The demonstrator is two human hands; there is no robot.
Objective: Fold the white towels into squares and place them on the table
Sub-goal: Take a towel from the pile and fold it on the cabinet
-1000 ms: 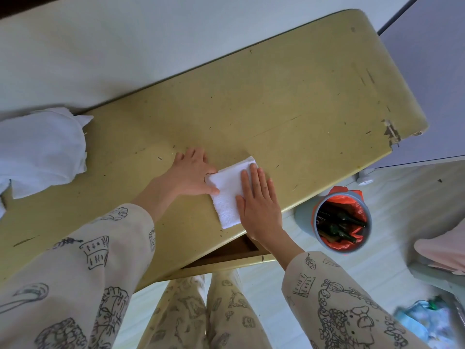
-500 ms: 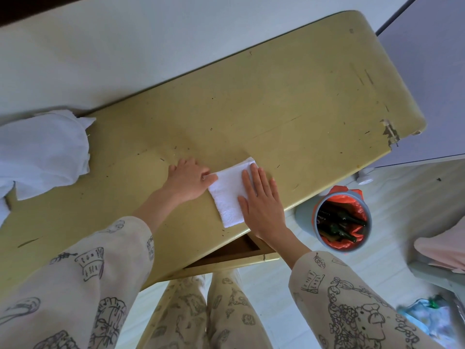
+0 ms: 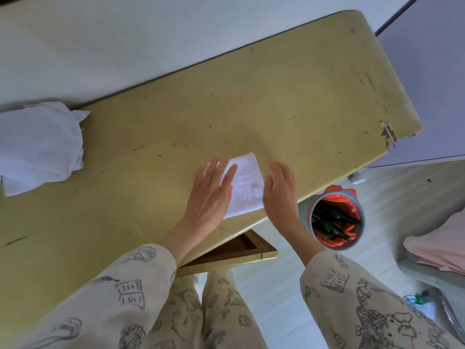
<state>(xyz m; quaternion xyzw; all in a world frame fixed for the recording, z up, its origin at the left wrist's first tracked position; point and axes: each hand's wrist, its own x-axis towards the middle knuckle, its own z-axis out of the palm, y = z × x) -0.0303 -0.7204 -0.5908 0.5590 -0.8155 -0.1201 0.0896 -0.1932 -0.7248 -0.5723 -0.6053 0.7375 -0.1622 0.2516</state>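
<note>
Your left hand [image 3: 210, 195] has its fingers straight and slightly spread, lying over the left part of the folded white towel [image 3: 245, 185]; whether the fingertips press the cloth or hover just above it cannot be told. Your right hand [image 3: 280, 195] is likewise flat, fingers straight and together, set just beside the towel's right edge; contact with the towel cannot be confirmed. Neither hand curls round anything.

The folded towel lies on the yellow table [image 3: 251, 102] near its front edge, roughly square, with its left side hidden under your left hand. Left of the towel and well apart from it, a heap of loose white cloth [image 3: 37, 144] sits at the table's far side and is cut off by the picture's edge; how many pieces it holds cannot be made out.

Below the towel, an open drawer [image 3: 236, 248] shows under the table's front edge, mostly hidden. Right of the towel, on the floor, stands a bin [image 3: 337, 222] with an orange liner holding dark bottles. Your patterned sleeves [image 3: 352, 298] fill the lower picture.
</note>
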